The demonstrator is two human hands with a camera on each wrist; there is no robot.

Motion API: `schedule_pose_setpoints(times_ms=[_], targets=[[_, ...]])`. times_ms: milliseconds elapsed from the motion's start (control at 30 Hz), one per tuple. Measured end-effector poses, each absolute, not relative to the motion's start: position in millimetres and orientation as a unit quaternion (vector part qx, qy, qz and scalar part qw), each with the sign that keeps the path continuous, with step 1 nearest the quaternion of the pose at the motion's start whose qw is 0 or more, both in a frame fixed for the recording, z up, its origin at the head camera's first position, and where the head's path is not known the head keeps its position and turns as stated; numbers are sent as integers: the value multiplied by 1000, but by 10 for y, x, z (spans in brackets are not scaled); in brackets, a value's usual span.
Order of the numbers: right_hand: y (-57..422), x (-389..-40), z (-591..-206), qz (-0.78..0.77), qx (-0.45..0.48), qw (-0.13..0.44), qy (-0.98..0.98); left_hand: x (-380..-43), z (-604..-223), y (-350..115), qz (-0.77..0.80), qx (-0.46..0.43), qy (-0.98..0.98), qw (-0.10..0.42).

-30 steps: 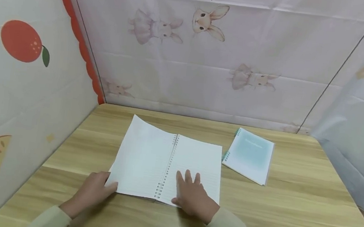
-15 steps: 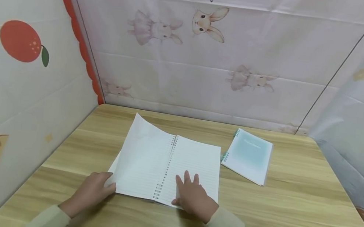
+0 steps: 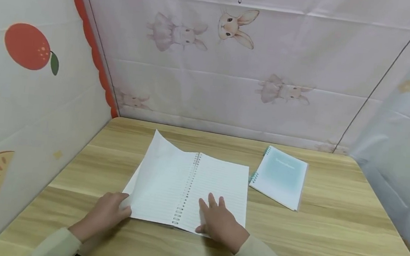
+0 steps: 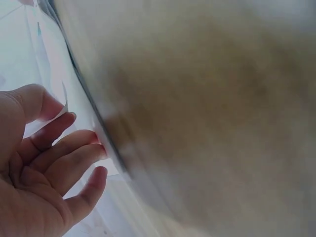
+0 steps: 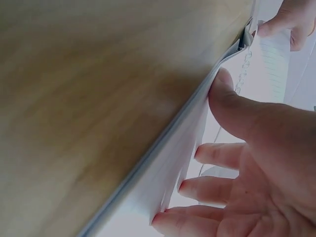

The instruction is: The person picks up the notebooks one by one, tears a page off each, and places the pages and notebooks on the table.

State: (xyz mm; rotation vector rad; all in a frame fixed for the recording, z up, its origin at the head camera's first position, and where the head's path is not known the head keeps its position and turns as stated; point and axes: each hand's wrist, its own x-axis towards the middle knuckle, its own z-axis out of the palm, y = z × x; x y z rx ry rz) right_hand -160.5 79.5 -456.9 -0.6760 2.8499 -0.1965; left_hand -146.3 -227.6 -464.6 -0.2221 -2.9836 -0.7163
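A spiral notebook (image 3: 222, 175) lies open on the table, lined pages showing on both sides of its ring binding. My left hand (image 3: 104, 213) is at the near left corner and pinches a page (image 3: 162, 182) between thumb and index finger, as the left wrist view shows. That page bows up along its left side, its far corner raised, and a strip of another sheet (image 3: 133, 183) shows beneath. On the right page my right hand (image 3: 222, 226) rests with fingers spread; in the right wrist view its fingertips (image 5: 185, 187) press the paper and the thumb lies near the lower edge.
A smaller notebook (image 3: 282, 176) with a blue and white cover and teal rings lies closed to the right of the open one. Wood-grain table (image 3: 333, 225) extends around both. Printed cloth walls (image 3: 194, 85) stand at the back and both sides.
The pinched page's left edge has bowed up and shifted slightly right, uncovering a strip of the sheet beneath. Both hands stay almost in place.
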Motion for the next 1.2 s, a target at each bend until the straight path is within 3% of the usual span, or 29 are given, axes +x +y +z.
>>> schedule_pose_setpoints(times_ms=[733, 1067, 1200], targets=[[852, -1582, -4587, -55, -242, 89, 965, -1531, -4681, -2392, -244, -73, -966, 41], [829, -1626, -4496, -54, -240, 106, 963, -1553, -4423, -2546, -345, -102, -924, -132], [829, -1643, -4459, -58, -235, 115, 963, -1554, -4419, -2422, -352, -75, -924, -131]])
